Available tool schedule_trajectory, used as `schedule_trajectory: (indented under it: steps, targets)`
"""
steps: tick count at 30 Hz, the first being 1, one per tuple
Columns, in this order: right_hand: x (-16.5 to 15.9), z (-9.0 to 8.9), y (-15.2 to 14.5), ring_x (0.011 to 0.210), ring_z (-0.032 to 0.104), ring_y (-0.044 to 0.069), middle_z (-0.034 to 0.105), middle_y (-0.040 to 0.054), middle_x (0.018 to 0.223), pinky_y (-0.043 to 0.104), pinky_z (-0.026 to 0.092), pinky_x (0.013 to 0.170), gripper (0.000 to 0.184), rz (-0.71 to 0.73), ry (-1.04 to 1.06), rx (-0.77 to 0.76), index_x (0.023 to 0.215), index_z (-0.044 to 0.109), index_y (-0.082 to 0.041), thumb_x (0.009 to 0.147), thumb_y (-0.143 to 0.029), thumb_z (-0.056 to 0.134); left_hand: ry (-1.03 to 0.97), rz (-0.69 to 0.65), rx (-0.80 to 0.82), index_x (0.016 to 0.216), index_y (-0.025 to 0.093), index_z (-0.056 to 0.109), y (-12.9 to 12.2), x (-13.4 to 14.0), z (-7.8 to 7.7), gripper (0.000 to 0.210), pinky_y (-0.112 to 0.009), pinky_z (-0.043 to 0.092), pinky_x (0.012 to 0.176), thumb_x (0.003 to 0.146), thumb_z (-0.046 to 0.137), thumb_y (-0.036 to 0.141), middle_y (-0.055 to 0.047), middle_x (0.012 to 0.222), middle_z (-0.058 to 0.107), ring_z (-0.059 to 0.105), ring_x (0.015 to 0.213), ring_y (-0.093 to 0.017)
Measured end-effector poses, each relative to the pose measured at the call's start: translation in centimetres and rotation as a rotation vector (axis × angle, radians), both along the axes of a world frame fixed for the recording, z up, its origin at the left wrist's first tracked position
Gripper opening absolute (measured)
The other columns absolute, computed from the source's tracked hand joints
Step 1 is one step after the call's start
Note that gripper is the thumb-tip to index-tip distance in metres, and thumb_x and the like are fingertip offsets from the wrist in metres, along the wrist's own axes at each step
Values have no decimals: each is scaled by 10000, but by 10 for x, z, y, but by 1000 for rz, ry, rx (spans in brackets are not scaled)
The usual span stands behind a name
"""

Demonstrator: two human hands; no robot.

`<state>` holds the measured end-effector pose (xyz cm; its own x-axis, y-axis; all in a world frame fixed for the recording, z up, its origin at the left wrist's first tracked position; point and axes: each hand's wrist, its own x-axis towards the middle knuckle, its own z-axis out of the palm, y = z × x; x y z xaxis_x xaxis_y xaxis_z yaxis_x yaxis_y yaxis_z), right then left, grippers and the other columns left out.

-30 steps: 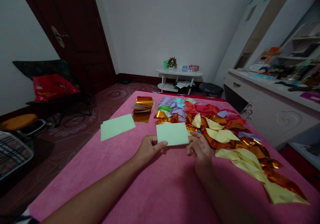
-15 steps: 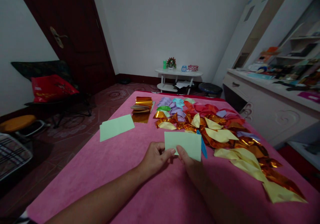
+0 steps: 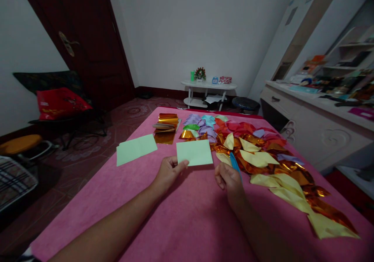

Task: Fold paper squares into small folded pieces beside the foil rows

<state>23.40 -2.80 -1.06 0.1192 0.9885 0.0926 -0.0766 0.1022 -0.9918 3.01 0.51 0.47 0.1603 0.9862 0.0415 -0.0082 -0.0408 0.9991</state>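
Note:
My left hand (image 3: 170,172) pinches the lower left corner of a folded pale green sheet of paper (image 3: 194,153) between thumb and fingers, holding it above the pink tabletop. My right hand (image 3: 229,178) is apart from the sheet, a little to its lower right. Its fingers are curled in, and I see nothing in them. Just behind that hand is a slim blue object (image 3: 234,162), partly covered by it; its kind is unclear. Further left, a few more pale green sheets (image 3: 136,149) lie overlapping on the pink cloth (image 3: 131,207).
Gold foil sheets (image 3: 166,127) are stacked toward the far left of the table. Crumpled pieces in gold, purple and red, with yellow paper pieces (image 3: 258,158), spread over the right side. A cluttered white cabinet (image 3: 315,114) stands at right, a red bag (image 3: 62,103) at left.
The right hand has let go of the green sheet and curled its fingers. My left hand has carried the sheet left and slightly away from me.

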Motion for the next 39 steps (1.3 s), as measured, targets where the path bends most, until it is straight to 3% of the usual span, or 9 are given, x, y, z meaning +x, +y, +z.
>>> schedule_trajectory:
  steps: [4,11,14,16,18,24,34,36,39]
  targets:
    - [-7,2,-6,389,329,71,417,-60,444,199,237,394,402,105,-119,-56,604,524,-180,797,-531,554,2,-101,29,532,116,538,-3,5,-1,413,-190,197,443,699,680,466,56,464,374,292,450,-50]
    - [-14,3,-12,398,388,83,485,-31,452,206,268,409,352,123,-104,-96,589,590,-162,802,-440,551,-126,53,40,688,112,627,-7,11,-1,313,-194,342,534,717,698,416,17,600,568,448,550,-84]
    - [-20,5,-15,416,409,85,503,-30,483,209,296,429,339,148,-97,-49,619,601,-159,813,-432,546,-170,-133,41,766,117,655,-16,20,1,320,-245,428,639,722,690,433,-40,719,664,564,644,-141]
    - [-23,6,-16,422,410,85,494,-31,479,212,304,439,354,165,-129,-20,579,578,-161,817,-421,543,-156,-296,61,704,123,635,-23,28,3,335,-259,439,628,753,651,453,-49,658,655,582,620,-156]
    - [-25,5,-17,420,405,84,488,-30,468,212,300,438,376,191,-160,-8,537,549,-163,823,-408,537,-105,-329,77,656,134,607,-28,32,4,332,-248,427,586,775,628,444,-34,590,623,565,569,-145]
    - [-25,6,-19,388,401,76,509,-32,456,199,286,408,313,201,-121,-78,600,623,-151,796,-384,549,39,-87,121,580,146,541,-26,25,4,344,-215,373,546,810,580,399,9,544,544,484,532,-106]
    - [-13,3,-16,363,374,63,478,-35,403,187,249,374,305,-88,51,-40,528,586,-159,762,-354,586,-23,206,142,542,149,467,0,0,0,403,-204,226,468,858,517,394,51,475,361,309,472,-74]
    - [-12,2,-14,363,370,60,479,-38,412,185,246,369,299,-152,104,-10,538,580,-161,756,-363,601,-82,203,147,553,146,475,1,-1,-1,429,-205,244,476,879,480,426,42,477,390,327,474,-75]
    - [-10,0,-12,360,366,59,481,-37,410,187,243,367,297,-155,131,13,541,583,-159,755,-364,609,-144,-7,128,604,131,539,-5,4,-2,511,-214,251,468,882,415,541,21,480,444,357,457,-79]
